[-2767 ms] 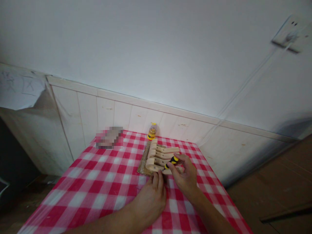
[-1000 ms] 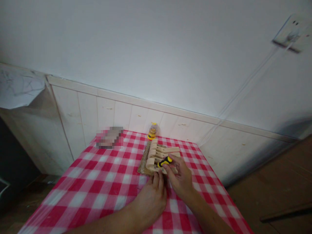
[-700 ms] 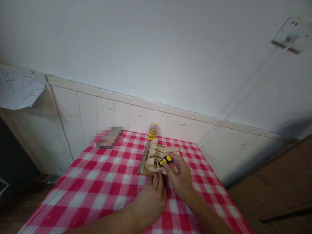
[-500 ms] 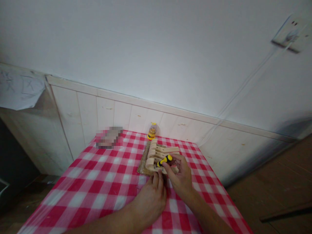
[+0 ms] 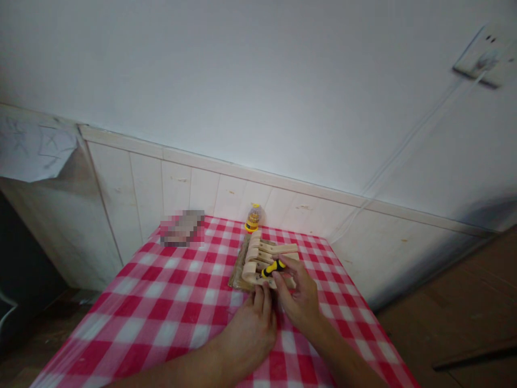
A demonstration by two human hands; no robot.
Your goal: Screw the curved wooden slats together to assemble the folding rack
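A pale wooden rack with several curved hooks (image 5: 258,257) lies on a brown board on the red and white checked tablecloth (image 5: 173,302). My right hand (image 5: 299,293) pinches a small yellow and black screwdriver (image 5: 273,268), whose tip rests on the near hook. My left hand (image 5: 250,328) lies knuckles up just before the rack, its fingertips pressed together against the rack's near edge.
A yellow jar of screwdriver bits (image 5: 253,218) stands at the table's back edge by the white panelled wall (image 5: 181,188). A blurred object (image 5: 181,229) lies at the back left. The table's right edge drops to a brown floor (image 5: 452,323).
The screwdriver has moved from the right side of the rack leftward onto the near hook, and my right hand followed. My left hand has stayed put.
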